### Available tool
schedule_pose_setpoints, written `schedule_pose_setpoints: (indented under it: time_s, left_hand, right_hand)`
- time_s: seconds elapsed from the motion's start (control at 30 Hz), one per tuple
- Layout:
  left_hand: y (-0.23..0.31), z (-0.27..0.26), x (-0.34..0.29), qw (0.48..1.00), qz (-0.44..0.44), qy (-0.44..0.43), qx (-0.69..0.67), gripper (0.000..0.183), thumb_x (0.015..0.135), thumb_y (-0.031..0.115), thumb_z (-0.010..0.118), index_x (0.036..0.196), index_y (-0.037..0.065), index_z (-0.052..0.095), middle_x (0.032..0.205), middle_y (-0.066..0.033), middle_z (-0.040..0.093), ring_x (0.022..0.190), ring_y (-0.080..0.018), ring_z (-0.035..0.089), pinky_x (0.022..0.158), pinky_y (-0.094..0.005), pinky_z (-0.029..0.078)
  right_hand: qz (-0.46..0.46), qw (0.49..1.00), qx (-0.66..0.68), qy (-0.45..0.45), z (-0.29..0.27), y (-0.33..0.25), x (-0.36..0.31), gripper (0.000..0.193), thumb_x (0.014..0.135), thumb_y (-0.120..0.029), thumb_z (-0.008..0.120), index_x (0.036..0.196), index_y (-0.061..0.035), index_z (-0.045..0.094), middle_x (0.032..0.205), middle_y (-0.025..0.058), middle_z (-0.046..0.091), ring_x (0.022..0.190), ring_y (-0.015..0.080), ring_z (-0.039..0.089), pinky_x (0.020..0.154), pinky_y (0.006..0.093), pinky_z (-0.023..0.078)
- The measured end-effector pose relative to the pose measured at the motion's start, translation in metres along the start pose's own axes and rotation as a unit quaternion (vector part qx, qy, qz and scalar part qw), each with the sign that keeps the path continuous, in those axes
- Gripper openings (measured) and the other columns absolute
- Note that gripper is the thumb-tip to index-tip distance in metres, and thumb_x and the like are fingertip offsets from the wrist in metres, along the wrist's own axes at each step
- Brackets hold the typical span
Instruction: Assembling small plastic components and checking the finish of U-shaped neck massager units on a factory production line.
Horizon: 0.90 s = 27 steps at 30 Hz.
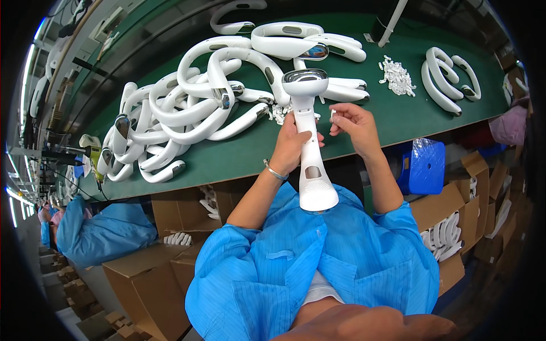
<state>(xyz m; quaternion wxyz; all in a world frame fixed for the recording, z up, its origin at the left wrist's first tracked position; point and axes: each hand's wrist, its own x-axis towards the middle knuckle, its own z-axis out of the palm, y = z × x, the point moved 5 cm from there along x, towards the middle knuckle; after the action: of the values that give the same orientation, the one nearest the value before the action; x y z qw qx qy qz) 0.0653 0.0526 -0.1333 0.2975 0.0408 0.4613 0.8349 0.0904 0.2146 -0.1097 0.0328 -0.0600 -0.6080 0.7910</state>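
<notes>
My left hand (pixel 290 145) is wrapped round a white neck fan (pixel 310 150) at the front edge of the bench. The fan is seen end on, with a glossy silver end at the top and a dotted grille at the bottom. Just right of it, my right hand (pixel 358 125) pinches a small white plastic part (pixel 333 114) between thumb and fingertips. Behind my left hand lies a little heap of small white parts (pixel 278 113), partly hidden by the held fan.
Many neck fans (pixel 165 113) are piled across the left and middle of the green bench (pixel 392 116). Another heap of small parts (pixel 397 77) lies to the right, with several fans (pixel 441 79) beyond. A green-yellow power tool (pixel 94 156), a blue stool (pixel 424 167) and cardboard boxes (pixel 142 278) stand around.
</notes>
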Motion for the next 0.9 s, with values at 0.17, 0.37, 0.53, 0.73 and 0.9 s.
schedule_pose_setpoints:
  time_s: [0.17, 0.37, 0.53, 0.73, 0.9]
  left_hand:
    - [0.008, 0.005, 0.001, 0.999, 0.017, -0.031, -0.007, 0.059, 0.084, -0.004, 0.047, 0.138, 0.005, 0.023, 0.117, -0.0175, 0.052, 0.095, -0.0286, 0.063, 0.071, -0.0375, 0.058]
    - [-0.011, -0.004, -0.002, 0.998, -0.044, -0.024, -0.034, 0.051, 0.092, 0.006, 0.044, 0.138, 0.006, 0.022, 0.114, -0.0147, 0.052, 0.086, -0.0237, 0.064, 0.062, -0.0362, 0.059]
    - [-0.013, -0.003, 0.001, 0.988, -0.037, -0.065, -0.137, 0.042, 0.090, 0.019, 0.057, 0.127, -0.001, 0.047, 0.109, -0.0139, 0.061, 0.091, -0.0192, 0.065, 0.072, -0.0279, 0.058]
    - [-0.015, -0.007, -0.002, 0.999, 0.024, -0.039, -0.018, 0.030, 0.090, 0.007, 0.056, 0.118, -0.001, 0.050, 0.108, -0.0129, 0.061, 0.091, -0.0179, 0.063, 0.081, -0.0324, 0.053]
    - [-0.034, -0.004, -0.009, 0.997, -0.021, -0.003, -0.068, 0.024, 0.093, 0.010, 0.052, 0.115, 0.000, 0.052, 0.100, -0.0089, 0.062, 0.086, -0.0130, 0.061, 0.074, -0.0288, 0.054]
  right_hand:
    - [0.039, 0.998, 0.047, 0.001, -0.002, 0.011, -0.005, 0.015, 0.084, -0.002, 0.061, 0.097, 0.0046, 0.062, 0.082, 0.0085, 0.064, 0.068, 0.0134, 0.064, 0.062, 0.0227, 0.055]
    - [0.088, 0.990, 0.108, -0.005, 0.006, 0.017, -0.018, 0.018, 0.082, 0.002, 0.062, 0.099, 0.0050, 0.061, 0.088, 0.0103, 0.065, 0.076, 0.0145, 0.065, 0.069, 0.0244, 0.055]
    - [0.038, 0.999, 0.012, -0.030, 0.019, 0.007, -0.030, 0.020, 0.077, 0.008, 0.062, 0.097, 0.0037, 0.062, 0.089, 0.0059, 0.064, 0.083, 0.0112, 0.062, 0.078, 0.0226, 0.050]
    - [-0.029, 0.967, -0.251, -0.041, 0.029, 0.006, -0.041, 0.011, 0.085, 0.001, 0.058, 0.095, 0.0017, 0.063, 0.086, 0.0065, 0.061, 0.079, 0.0120, 0.060, 0.070, 0.0242, 0.051]
    - [0.029, 0.974, -0.203, -0.094, 0.030, 0.018, -0.040, 0.015, 0.087, -0.001, 0.058, 0.100, 0.0019, 0.063, 0.087, 0.0075, 0.058, 0.072, 0.0113, 0.059, 0.066, 0.0215, 0.052]
